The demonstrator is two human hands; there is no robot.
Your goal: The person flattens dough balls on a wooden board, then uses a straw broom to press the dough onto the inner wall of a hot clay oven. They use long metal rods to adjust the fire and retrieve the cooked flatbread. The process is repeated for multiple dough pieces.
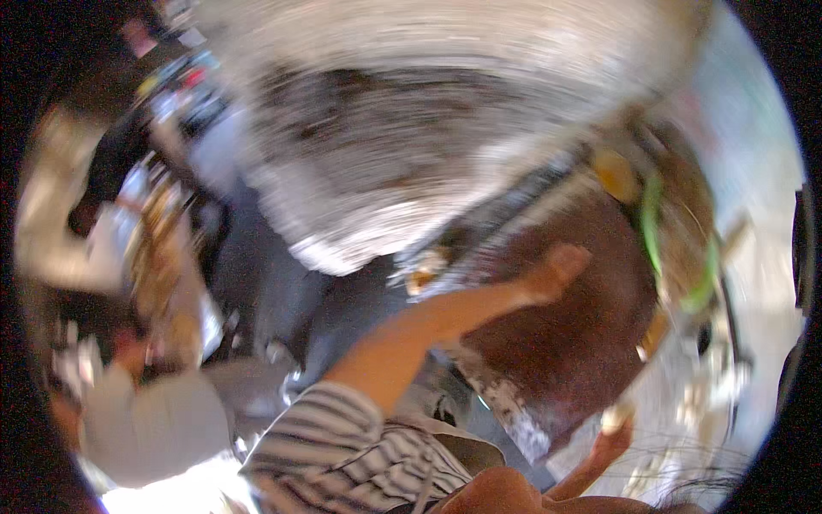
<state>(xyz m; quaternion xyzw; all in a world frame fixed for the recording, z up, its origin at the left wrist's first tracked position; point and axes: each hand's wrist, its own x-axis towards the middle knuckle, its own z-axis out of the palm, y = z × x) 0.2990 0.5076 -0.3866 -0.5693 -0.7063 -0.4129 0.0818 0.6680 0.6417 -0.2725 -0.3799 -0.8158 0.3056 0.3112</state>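
Note:
Strong blur covers the view. My left hand (565, 265) reaches from a striped sleeve (334, 417) out over a dark reddish-brown flat surface (578, 334). Its fingers are too smeared to make out, and I see no object in it. Low on the right, my right hand (613, 440) is beside the near right edge of that surface. A small pale thing (616, 417) shows at its fingertips; whether the hand grips it is unclear.
A yellow round thing (615, 175) and a green curved band (651, 225) lie past the brown surface's far right edge. A small orange-and-white object (424, 273) is near its left corner. People stand to the left, one in a pale top (154, 424). Pale ground (449, 38) stretches beyond.

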